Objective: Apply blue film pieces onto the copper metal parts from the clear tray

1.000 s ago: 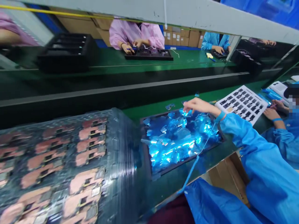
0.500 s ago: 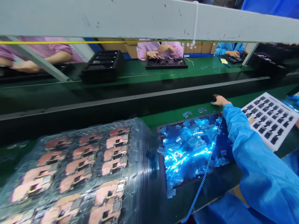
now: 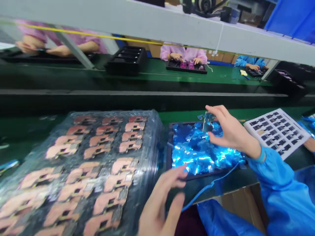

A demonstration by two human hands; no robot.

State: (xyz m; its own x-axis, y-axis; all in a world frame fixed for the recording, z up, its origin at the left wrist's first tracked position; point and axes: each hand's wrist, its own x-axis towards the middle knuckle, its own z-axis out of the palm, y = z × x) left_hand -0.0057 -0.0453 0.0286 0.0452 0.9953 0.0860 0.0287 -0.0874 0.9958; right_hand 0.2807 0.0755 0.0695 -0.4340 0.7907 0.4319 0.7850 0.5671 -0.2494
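Between the thumb and fingers of my right hand (image 3: pixel 230 132) is a small, thin circuit board (image 3: pixel 208 122), tilted upright, its details blurred. That hand hovers over a dark tray (image 3: pixel 169 160) heaped with shiny blue film scraps (image 3: pixel 194 147). Part of another small piece (image 3: pixel 201 117) shows just behind the tray. My left hand (image 3: pixel 163 200) is in the air in front of the tray's near left corner, fingers apart, with nothing seen in it. To its left stands a stack of clear plastic trays (image 3: pixel 154 131) whose top one carries rows of copper-coloured circuit boards (image 3: pixel 114 186).
A white foam tray (image 3: pixel 249 129) with black parts lies at the right, a co-worker's hand (image 3: pixel 310 144) at its edge. A blue coiled cord (image 3: pixel 200 195) runs along the bench front. Overhead is a white beam (image 3: pixel 147 23). Co-workers sit opposite, near black trays (image 3: pixel 128 62).
My right hand has drawn back from the far side of the bench, bringing the circuit board over the blue scraps. My left hand has come into view. The whole view has shifted.
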